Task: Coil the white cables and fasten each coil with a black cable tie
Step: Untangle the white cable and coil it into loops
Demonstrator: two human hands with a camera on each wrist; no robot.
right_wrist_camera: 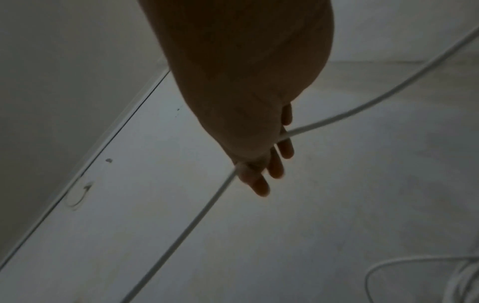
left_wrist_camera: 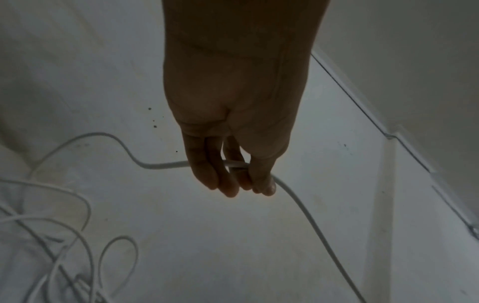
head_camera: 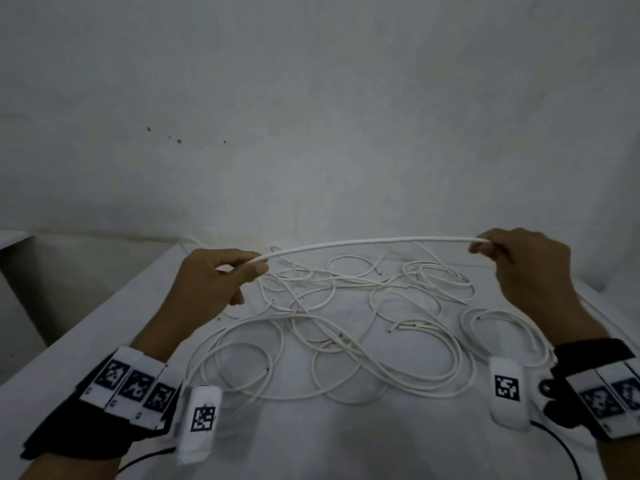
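Hands [head_camera: 214,278] [head_camera: 526,268] pinch one cable [head_camera: 374,242]; only head view shows tangle [head_camera: 346,327].

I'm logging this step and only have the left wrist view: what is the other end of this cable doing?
Observer: The right hand pinches it, so the cable spans in a shallow arc between both hands above the table.
Operator: Is the left hand at the cable's tip?
Observer: No. In the head view it holds the cable just left of the span; the rest is hidden behind the hand.
Operator: Any coils done yet?
Observer: None tied. A loose tangle of white cables lies under the span, and no black tie shows.
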